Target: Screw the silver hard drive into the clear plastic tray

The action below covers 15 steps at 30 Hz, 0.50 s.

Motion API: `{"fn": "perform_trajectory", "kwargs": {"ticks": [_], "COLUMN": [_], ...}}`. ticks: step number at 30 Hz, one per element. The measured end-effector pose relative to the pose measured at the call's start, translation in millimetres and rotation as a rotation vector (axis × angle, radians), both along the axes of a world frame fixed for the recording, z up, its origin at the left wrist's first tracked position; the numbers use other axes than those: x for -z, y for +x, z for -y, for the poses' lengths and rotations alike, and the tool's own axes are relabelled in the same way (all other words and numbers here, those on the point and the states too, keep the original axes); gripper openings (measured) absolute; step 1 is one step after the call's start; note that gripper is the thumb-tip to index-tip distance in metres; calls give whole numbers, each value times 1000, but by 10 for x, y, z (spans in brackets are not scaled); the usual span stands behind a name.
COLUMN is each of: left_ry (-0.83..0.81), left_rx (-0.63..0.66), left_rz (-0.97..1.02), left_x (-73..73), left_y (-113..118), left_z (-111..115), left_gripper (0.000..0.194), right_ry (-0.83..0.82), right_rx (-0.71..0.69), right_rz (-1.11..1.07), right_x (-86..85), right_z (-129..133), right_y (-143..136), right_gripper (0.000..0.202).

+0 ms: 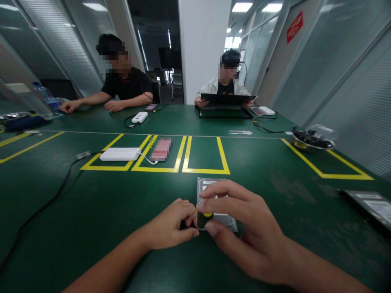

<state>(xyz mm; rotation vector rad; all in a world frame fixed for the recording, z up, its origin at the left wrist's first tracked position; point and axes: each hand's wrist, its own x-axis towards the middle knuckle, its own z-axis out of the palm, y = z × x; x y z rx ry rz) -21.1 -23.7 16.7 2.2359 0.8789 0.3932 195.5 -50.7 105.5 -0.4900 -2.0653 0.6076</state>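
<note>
A silver hard drive (226, 219) lies on the green table in front of me, partly covered by my hands. My right hand (253, 228) grips the dark handle of a screwdriver (204, 220) with a yellow top, between thumb and fingers. The handle stands over the drive's near left part, and its tip is hidden. My left hand (175, 224) is closed at the drive's left edge, with thumb and curled fingers against it beside the screwdriver.
Yellow tape outlines (206, 171) mark the table ahead. A white power bank (120, 154) is cabled to a phone (161, 149). A metal bowl of dark parts (313, 142) stands right, near a flat device (366, 205). Two people sit opposite; one holds a dark panel (227, 100).
</note>
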Motion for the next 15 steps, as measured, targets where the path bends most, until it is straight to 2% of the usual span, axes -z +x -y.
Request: {"fn": "perform_trajectory", "kwargs": {"ticks": [3,7,12,15], "left_ry": [-5,-18,-24,-14], "left_rx": [-4,-17,-7,-4], "left_rz": [1,-6,-16,-30], "left_x": [-6,-12,-12,6], "left_y": [5,7,6,1], "left_z": [0,3,0,-1], "left_gripper": [20,21,23,19], "right_ry": [34,-26,2,-14], "right_rx": [-48,-4,-2,14], "right_rz": [-14,4,-12,3], "right_x": [5,18,10,5], "right_z": [-9,-16,-11,-13], "right_y": [2,0,-8,-5], "right_gripper": [39,20,24,16]}}
